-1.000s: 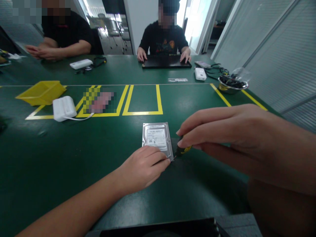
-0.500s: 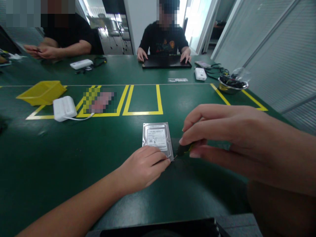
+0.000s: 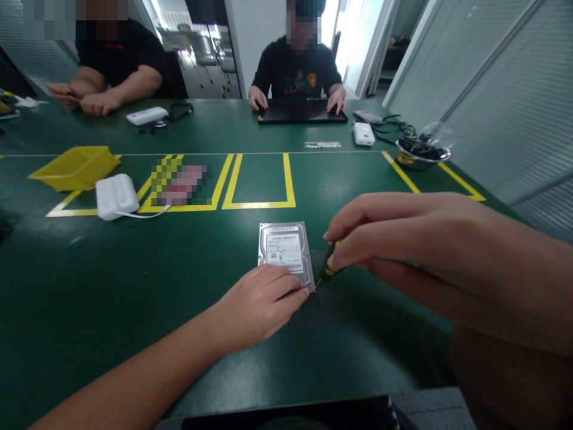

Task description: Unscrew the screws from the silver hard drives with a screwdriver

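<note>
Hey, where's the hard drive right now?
In the head view, the hard drive lies flat at the table's centre, just below the yellow tape box, with the left hand on its near edge.

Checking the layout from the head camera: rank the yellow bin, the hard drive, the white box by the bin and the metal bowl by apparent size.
1. yellow bin
2. hard drive, partly under the left hand
3. metal bowl and white box: look alike; the bowl sits farther away, so no ranking.
</note>
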Available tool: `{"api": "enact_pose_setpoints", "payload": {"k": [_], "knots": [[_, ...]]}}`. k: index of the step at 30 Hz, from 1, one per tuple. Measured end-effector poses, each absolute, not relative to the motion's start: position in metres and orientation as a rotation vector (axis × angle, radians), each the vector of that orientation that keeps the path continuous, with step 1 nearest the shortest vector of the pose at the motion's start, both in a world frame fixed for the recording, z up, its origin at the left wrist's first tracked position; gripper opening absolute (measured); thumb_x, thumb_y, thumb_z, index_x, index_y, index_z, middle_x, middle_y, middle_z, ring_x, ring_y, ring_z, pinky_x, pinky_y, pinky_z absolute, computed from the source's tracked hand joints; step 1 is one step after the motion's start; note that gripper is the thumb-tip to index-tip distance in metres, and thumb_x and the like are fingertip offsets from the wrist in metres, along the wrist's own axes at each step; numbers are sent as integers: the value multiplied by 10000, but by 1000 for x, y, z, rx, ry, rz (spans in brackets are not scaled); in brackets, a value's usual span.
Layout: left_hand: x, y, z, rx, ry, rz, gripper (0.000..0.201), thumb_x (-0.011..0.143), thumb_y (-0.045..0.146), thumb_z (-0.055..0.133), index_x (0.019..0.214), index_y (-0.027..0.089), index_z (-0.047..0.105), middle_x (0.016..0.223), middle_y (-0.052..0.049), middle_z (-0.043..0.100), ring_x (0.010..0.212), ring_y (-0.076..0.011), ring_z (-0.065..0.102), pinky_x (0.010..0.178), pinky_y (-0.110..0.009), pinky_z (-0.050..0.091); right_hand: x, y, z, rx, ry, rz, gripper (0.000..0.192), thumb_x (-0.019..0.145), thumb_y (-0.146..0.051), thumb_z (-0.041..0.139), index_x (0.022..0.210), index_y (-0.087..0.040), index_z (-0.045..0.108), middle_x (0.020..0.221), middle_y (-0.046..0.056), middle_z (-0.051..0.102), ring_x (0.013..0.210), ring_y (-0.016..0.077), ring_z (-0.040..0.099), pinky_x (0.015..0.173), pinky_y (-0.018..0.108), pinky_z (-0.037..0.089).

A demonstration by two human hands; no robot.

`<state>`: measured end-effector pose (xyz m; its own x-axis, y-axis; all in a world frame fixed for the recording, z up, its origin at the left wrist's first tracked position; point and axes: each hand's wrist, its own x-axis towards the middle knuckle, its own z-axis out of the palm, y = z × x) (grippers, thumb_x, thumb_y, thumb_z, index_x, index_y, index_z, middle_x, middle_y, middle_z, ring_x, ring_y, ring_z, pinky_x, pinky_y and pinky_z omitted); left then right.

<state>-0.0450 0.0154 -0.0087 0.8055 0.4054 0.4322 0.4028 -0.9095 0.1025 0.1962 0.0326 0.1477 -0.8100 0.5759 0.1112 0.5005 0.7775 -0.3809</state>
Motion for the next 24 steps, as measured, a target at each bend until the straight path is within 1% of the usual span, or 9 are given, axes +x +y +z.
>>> {"api": "enact_pose_setpoints", "payload": {"k": [3,10,15,20,24], "knots": [[-45,16,-9,2980,660,725,246,919,165,579,1149,136,661,1034,-98,703,950,-238,648,822,-402,581,196,33,149,-790,-2766,547,308,864,-49,468,995,-212,695,1111,21,679,918,132,636,762,215,469],[-43,16,-7,2973,658,714,252,934,169,557,1166,140,653,1017,-100,704,979,-224,653,856,-397,581,194,34,147,-811,-2766,540,229,945,-167,472,995,-202,693,1068,35,699,883,128,647,738,217,467],[-43,16,-7,2975,673,714,250,941,177,548,1165,147,656,1012,-104,705,974,-224,655,859,-401,580,195,33,145,-769,-2738,508,225,951,-187,491,1092,-205,665,1038,20,701,871,118,646,757,205,470],[-42,16,-7,2977,662,719,249,933,169,559,1159,139,659,1013,-104,705,956,-225,656,833,-395,584,196,33,146,-773,-2759,485,274,901,-95,481,1056,-211,676,1118,40,674,923,144,635,774,230,475],[-42,16,-7,2978,656,734,242,916,162,582,1141,128,666,1027,-102,706,943,-239,649,811,-407,587,196,32,146,-827,-2749,519,182,893,-156,551,1001,-227,680,1122,32,625,871,125,596,723,218,450]]}}
